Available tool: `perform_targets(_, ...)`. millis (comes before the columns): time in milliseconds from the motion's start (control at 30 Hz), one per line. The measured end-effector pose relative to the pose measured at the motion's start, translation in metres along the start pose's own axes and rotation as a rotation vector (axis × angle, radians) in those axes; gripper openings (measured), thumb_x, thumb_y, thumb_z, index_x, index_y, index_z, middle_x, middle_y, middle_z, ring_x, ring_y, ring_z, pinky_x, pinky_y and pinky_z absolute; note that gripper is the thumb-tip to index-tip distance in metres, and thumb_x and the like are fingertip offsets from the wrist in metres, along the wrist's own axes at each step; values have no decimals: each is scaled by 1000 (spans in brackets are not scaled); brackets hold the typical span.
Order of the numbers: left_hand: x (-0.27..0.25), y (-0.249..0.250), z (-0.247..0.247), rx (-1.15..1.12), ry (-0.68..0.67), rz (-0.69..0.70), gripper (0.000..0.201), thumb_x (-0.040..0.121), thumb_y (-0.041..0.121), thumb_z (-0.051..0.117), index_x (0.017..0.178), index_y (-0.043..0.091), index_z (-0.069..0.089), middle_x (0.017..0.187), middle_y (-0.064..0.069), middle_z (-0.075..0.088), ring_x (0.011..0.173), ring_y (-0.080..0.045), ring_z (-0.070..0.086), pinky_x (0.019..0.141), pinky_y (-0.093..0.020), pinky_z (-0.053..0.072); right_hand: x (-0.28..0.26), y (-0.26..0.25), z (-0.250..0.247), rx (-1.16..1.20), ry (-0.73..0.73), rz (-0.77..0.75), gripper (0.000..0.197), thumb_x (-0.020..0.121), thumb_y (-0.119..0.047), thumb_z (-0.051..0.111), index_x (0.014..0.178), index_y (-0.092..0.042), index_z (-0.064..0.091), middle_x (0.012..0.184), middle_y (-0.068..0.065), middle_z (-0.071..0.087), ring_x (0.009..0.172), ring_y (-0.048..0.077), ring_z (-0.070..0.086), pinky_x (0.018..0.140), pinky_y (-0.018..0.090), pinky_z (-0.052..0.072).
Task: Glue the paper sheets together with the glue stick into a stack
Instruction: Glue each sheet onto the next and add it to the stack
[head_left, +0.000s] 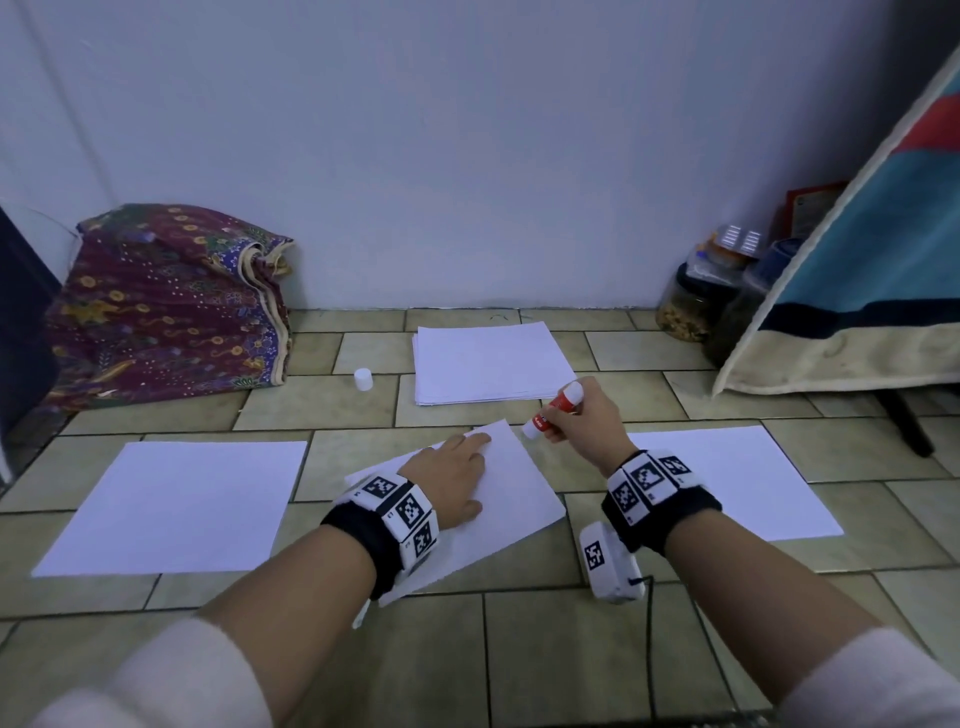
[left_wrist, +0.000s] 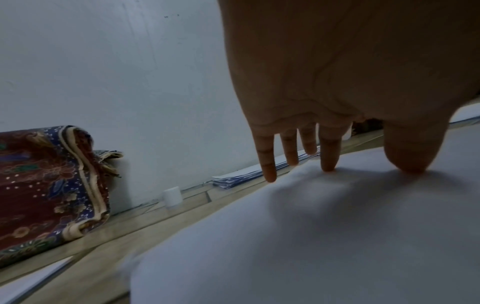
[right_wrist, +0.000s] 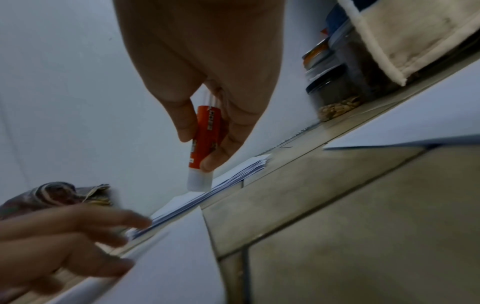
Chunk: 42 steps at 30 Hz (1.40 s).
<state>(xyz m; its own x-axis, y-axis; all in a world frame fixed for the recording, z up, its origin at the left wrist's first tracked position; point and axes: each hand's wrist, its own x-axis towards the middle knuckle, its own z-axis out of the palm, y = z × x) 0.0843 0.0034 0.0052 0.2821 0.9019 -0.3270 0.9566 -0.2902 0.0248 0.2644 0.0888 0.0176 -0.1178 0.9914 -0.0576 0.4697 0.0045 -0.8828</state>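
Observation:
A white sheet (head_left: 511, 486) lies askew on the tiled floor in the middle. My left hand (head_left: 457, 475) rests flat on it with straight fingers (left_wrist: 328, 162) pressing the paper (left_wrist: 311, 236). Just right of the sheet's far corner, my right hand (head_left: 582, 415) grips a red and white glue stick (head_left: 553, 410) above the floor, its white end (right_wrist: 199, 181) pointing down. The white cap (head_left: 363, 379) stands apart on the floor. A paper stack (head_left: 491, 364) lies near the wall. Single sheets lie at the left (head_left: 176, 506) and the right (head_left: 727, 478).
A folded patterned cloth (head_left: 166, 306) sits against the wall at the left. Jars (head_left: 696, 301) and a hanging blue towel (head_left: 857, 291) fill the right corner. A dark stand leg (head_left: 904, 426) reaches the floor at the right. The wall (head_left: 467, 156) closes the far side.

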Motion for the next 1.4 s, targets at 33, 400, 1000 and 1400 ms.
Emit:
perform_targets(33,2,-1,1,-30,-10,-9,58,95,32,48,144,6,30,160,-3,6,143,-21,18,108,-41,35,0,-3,5,-32,-11,-7,22,87,-14,65,95,-13,45,94,13,62,77,30,67,73,40,57)
perform_targets(400,7,7,1,-189,-2,-131,60,90,29,58,138,6,32,138,-10,37,124,-25,40,98,-41,44,8,-22,45,-354,-243,-233,18,91,2,47,99,-10,37,80,3,60,77,23,57,67,25,45)
perform_targets(1000,9,1,-7,-116,-64,-9,64,91,27,57,147,26,27,141,-7,32,133,-24,30,105,-40,38,-37,5,-23,-519,-552,-326,29,86,-8,64,100,-19,41,101,5,68,93,23,62,81,39,53)
perform_targets(1400,-3,7,1,-76,54,-20,66,92,46,54,142,11,29,152,-5,17,135,-22,25,100,-39,41,-10,28,-27,348,-43,149,20,89,-3,63,103,0,49,86,24,61,49,17,63,48,26,54)
